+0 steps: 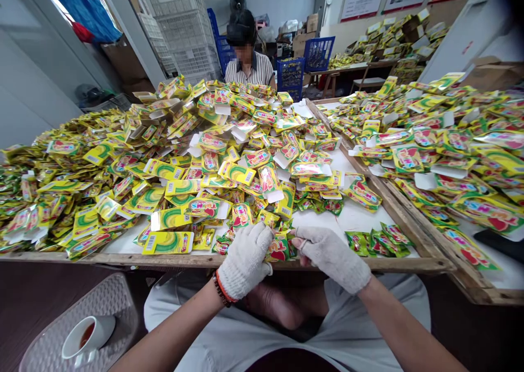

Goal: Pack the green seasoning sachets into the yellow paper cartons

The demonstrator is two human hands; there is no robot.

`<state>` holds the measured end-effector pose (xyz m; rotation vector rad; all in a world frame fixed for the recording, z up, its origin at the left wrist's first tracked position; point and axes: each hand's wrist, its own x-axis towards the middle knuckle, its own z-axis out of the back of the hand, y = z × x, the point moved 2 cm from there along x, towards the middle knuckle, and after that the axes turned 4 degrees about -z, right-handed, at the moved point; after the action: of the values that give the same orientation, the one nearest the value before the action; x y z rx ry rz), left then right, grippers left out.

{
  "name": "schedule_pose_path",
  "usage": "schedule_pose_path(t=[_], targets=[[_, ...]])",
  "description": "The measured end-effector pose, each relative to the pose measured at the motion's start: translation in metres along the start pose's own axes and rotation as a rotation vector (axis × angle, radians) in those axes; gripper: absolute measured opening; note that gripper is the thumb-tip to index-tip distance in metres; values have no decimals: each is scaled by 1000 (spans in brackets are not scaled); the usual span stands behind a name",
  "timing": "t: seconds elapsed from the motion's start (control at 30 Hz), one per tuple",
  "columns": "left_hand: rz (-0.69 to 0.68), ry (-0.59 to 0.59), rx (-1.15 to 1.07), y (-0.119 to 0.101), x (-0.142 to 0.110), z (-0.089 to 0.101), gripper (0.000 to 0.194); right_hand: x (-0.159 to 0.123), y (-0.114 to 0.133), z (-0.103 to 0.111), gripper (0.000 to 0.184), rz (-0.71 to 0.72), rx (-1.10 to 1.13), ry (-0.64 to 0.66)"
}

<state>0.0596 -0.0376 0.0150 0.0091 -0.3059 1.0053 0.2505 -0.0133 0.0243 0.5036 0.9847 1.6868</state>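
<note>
My left hand (249, 258), in a white knit glove, is closed on the left end of a small printed carton (280, 248) at the table's front edge. The carton is yellow, red and green. My right hand (334, 256), gloved with bare fingertips showing, is pinched at the carton's right end. What sits between its fingertips is hidden. Small green sachets (379, 241) lie on the white tabletop to the right of it. A flat yellow carton (167, 243) lies left of my left hand, in front of a large heap of similar cartons (204, 181).
A wooden rail (380, 208) divides the table, with another carton heap (450, 137) beyond it. A dark phone-like object (501, 245) lies at right. A cup of dark drink (88, 336) stands on a woven-textured stool (110, 301). A person (249, 60) sits opposite, near blue crates (290, 77).
</note>
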Motion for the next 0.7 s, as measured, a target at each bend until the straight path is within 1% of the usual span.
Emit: schedule_pose_path(t=[0.07,0.1,0.17,0.23,0.27,0.33,0.37,0.43,0.47,0.53,0.6,0.63,0.7], targets=[[18,8,1,-1,0,-1,63,-5,-2,-2,30,-85,173,130],[22,10,-4,-1,0,-2,62,-8,-1,-5,32,-95,253,192],[19,1,-21,-4,1,-4,61,-13,2,-13,35,-71,420,316],[3,-32,-66,-6,2,-5,60,-14,4,-20,38,-53,543,371],[-12,-60,-112,-7,2,-5,61,-13,3,-23,38,-66,570,362],[-31,-142,-256,-7,2,0,66,-10,-1,-25,34,-102,573,293],[-5,-191,-344,-6,2,3,71,-8,-3,-24,32,-112,558,246],[130,-269,-524,-1,2,10,74,-7,-6,-20,29,-101,521,164],[212,-265,-613,2,2,12,69,-7,-6,-18,28,-91,500,142],[339,-187,-760,6,2,13,48,-9,-5,-15,29,-79,451,134],[385,-105,-841,8,2,13,31,-10,-5,-13,30,-79,392,112],[398,-89,-861,9,2,12,27,-10,-5,-12,30,-80,345,88],[420,-94,-891,10,0,8,25,-10,-5,-13,30,-81,238,35]])
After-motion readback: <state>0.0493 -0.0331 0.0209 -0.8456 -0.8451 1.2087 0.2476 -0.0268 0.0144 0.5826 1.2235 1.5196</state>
